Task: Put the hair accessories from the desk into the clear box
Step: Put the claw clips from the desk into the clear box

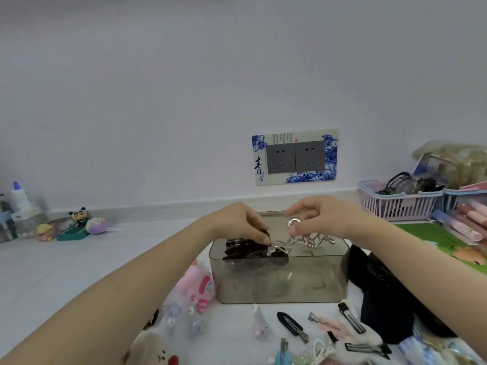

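Note:
A smoky clear box [279, 283] stands on the white desk in front of me. Both hands hover over its open top. My left hand [242, 222] pinches one end of a silver metal hair clip [297, 242], next to a dark red clip [242, 250] lying at the box's left rim. My right hand [321, 217] pinches the clip's ring-shaped end [294, 223]. Several loose clips lie on the desk before the box: a black snap clip [291, 326], a pink clip [326, 324] and a black bar clip [351, 317].
A pink plush accessory [200, 288] sits left of the box and dark fabric [382, 299] lies right of it. A pink basket [395, 201] with glasses stands at the back right, small figurines [79, 222] at the back left. Sockets [295, 157] are on the wall.

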